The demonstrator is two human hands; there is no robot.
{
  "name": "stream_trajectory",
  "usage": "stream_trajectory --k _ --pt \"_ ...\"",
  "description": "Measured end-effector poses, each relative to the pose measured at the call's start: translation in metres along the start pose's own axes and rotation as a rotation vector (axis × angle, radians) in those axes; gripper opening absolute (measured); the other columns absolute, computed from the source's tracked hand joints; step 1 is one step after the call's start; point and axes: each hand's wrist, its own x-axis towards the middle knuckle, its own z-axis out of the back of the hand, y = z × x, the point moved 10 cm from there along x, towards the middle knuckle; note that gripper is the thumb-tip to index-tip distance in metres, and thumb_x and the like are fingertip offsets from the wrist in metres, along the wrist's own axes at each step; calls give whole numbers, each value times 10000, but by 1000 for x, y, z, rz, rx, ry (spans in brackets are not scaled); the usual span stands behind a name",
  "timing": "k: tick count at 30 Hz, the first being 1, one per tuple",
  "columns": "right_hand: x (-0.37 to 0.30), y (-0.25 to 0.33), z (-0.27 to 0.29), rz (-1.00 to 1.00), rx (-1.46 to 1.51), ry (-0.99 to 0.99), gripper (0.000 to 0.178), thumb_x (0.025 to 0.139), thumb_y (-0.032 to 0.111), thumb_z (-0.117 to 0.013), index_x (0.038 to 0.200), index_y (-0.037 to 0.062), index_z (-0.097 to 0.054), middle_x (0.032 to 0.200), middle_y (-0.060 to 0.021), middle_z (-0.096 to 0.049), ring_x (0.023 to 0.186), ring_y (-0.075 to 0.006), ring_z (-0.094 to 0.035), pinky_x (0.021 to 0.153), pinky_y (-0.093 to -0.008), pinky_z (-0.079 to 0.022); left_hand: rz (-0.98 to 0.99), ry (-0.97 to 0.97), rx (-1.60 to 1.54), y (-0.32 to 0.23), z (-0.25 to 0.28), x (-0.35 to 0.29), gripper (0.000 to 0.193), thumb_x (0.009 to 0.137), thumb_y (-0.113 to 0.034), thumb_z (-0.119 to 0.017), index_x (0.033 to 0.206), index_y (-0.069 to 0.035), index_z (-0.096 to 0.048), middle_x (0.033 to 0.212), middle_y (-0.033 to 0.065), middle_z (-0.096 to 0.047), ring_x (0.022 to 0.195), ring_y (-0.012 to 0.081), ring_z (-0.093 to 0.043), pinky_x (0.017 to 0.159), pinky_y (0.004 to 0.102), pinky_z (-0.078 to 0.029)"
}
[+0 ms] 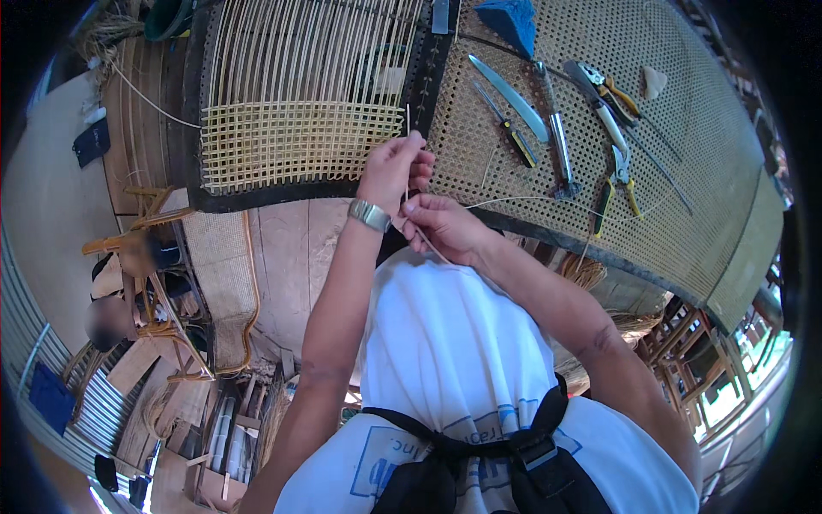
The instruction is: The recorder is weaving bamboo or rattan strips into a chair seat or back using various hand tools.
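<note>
cane strand (408, 118) points fore-aft at weave (300, 141) right edge; left fingers (416, 139) pinch it, nearer weave; right fingers (413, 208) closed on it lower

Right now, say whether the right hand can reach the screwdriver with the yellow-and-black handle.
Probably yes: the screwdriver lies uncovered on the tan woven panel, though the right hand holds a thin pale strip.
</note>
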Motion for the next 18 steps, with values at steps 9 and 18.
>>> stream_trajectory --k 9,18 --pt "-30 26 2 109 -716 -91 306 1012 293 -571 1084 -1 -618 868 -52 -649 748 -109 -619 678 -267 -527 -528 -557 1136 -73 56 -12 463 951 -473 -551 781 -66 -688 754 205 -660 713 440 -622 633 530 -468" --pt "-55 150 34 616 -784 -421 235 1016 219 -577 1065 -5 -629 887 -45 -652 779 -98 -588 688 -273 -499 -499 -645 959 -57 97 -56 416 895 -459 -654 799 -59 -717 698 180 -663 657 377 -649 596 461 -482"
